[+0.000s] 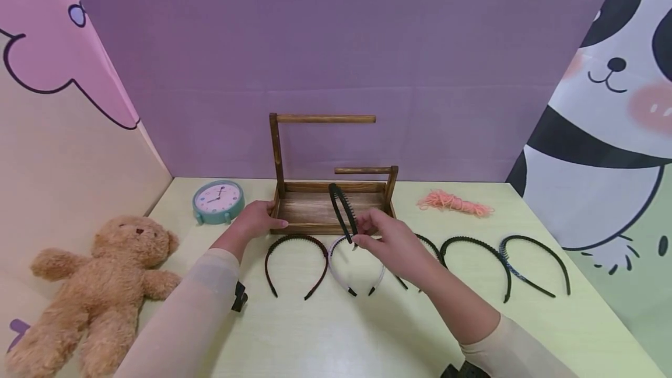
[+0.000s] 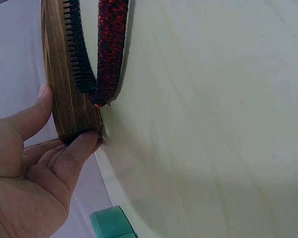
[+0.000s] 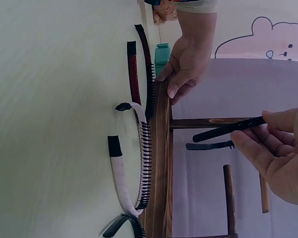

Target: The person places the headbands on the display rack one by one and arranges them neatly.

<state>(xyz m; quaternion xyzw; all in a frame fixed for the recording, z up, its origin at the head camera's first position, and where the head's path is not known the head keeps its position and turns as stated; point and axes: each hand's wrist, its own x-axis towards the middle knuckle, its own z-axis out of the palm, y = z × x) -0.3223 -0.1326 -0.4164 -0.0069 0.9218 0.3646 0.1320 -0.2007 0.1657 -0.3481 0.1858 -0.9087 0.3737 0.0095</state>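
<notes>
My right hand pinches one end of a black toothed headband, held up over a wooden tray with upright posts and bars. My left hand grips the tray's left end, thumb on one side and fingers around the corner in the left wrist view. Along the tray's front lie a dark red glitter headband and a white headband. Farther right are a black headband and one with a bluish patterned part. Another dark headband is partly hidden behind my right hand.
A teal clock lies left of the tray, and a brown teddy bear at the table's left side. Pink cord lies bundled at the back right. A purple backdrop stands behind the table.
</notes>
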